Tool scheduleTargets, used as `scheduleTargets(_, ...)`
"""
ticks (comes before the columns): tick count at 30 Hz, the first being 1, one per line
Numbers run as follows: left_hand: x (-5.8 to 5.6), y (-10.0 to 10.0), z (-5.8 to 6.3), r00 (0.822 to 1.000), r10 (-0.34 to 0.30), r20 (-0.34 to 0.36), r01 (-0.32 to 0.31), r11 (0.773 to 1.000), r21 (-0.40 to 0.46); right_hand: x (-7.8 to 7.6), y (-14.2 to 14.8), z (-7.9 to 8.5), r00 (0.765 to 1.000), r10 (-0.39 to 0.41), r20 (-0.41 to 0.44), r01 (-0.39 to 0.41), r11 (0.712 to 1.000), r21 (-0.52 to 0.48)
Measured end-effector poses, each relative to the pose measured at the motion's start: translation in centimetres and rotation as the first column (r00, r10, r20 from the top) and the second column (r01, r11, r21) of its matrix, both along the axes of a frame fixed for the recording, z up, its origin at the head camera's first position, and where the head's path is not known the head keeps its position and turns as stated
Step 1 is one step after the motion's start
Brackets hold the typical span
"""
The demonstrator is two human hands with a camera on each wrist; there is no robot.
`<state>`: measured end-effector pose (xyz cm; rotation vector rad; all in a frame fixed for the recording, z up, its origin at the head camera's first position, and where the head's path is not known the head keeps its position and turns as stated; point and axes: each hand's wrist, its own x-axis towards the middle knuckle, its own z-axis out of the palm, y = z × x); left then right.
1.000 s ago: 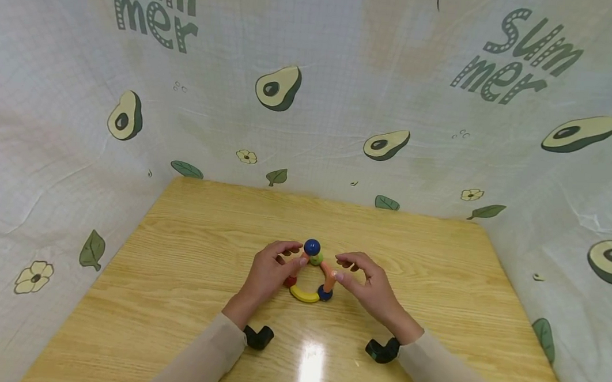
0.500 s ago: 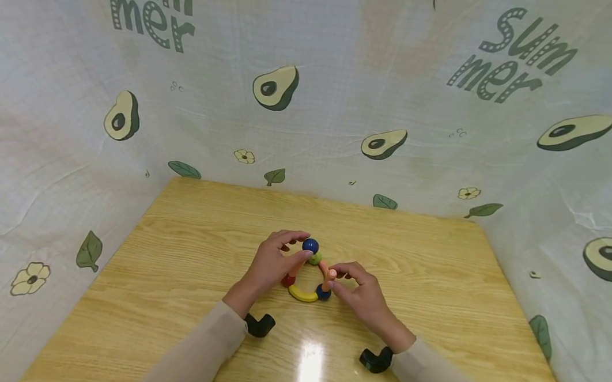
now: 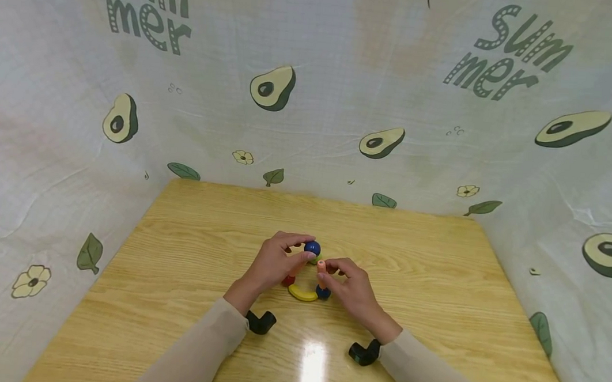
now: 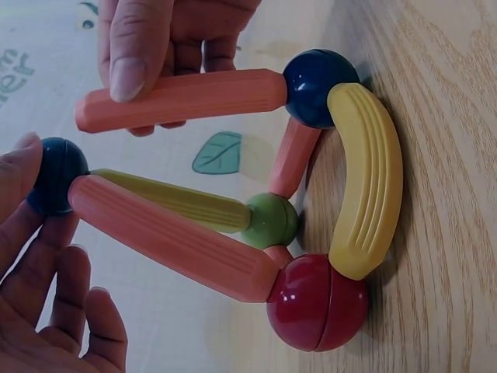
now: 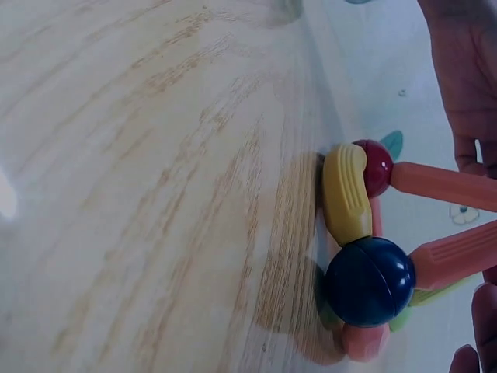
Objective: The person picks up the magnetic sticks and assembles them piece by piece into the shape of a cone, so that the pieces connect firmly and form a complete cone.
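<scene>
A magnetic ball-and-stick frame stands on the table. Thumb and fingers of my left hand (image 3: 275, 264) pinch the raised blue ball (image 4: 58, 176), where an orange stick (image 4: 171, 237) and a yellow-green stick (image 4: 175, 200) meet. These slope down to a red ball (image 4: 318, 303) and a green ball (image 4: 269, 221). My right hand (image 3: 352, 287) pinches another orange stick (image 4: 186, 99), which rises from the lower blue ball (image 5: 370, 281); its upper end is free, apart from the raised ball. A curved yellow stick (image 4: 371, 183) joins the red and lower blue balls.
The wooden table (image 3: 416, 260) extends around the frame. A white cloth (image 3: 331, 100) printed with avocados and leaves hangs behind it and at both sides. Black wrist mounts (image 3: 261, 322) sit close above the tabletop.
My left hand has gone from the orange stick to pinching the raised blue ball. My right hand has closed on the other orange stick and tilted its upper end leftward, toward that ball.
</scene>
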<state>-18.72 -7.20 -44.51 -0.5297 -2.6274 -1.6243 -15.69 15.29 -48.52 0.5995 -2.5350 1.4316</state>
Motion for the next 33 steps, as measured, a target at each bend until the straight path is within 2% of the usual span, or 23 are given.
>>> scheduleTargets(10, 0.1, 0.2, 0.1, 1.0, -0.008, -0.023, 0.008, 1.0, -0.027, -0.6, -0.6, 0.0, 0.999, -0.032, 0.011, 0.032, 0.999, 0.029)
scheduleTargets(16, 0.2, 0.1, -0.1, 1.0, -0.012, -0.024, 0.012, 1.0, -0.026, -0.7, -0.7, -0.5, 0.999, -0.046, 0.014, 0.045, 0.999, 0.026)
scheduleTargets(19, 0.3, -0.2, -0.7, 1.0, -0.011, -0.006, 0.011, 0.999, -0.044, -0.7, -0.7, -0.8, 0.999, -0.044, 0.023, 0.043, 0.998, 0.035)
scheduleTargets(24, 0.6, -1.1, -2.4, 0.999, 0.022, 0.049, -0.016, 0.992, -0.127, -0.6, -0.6, -1.0, 0.997, -0.058, 0.046, 0.055, 0.996, 0.063)
scheduleTargets(28, 0.7, -1.7, -3.6, 0.994, 0.054, 0.096, -0.034, 0.98, -0.195, -0.8, -0.4, -1.1, 0.997, -0.08, 0.023, 0.077, 0.993, 0.093)
scheduleTargets(33, 0.5, -1.9, -4.7, 0.988, 0.068, 0.136, -0.036, 0.974, -0.223, -1.4, 0.0, -1.2, 0.996, -0.087, -0.001, 0.087, 0.987, 0.135)
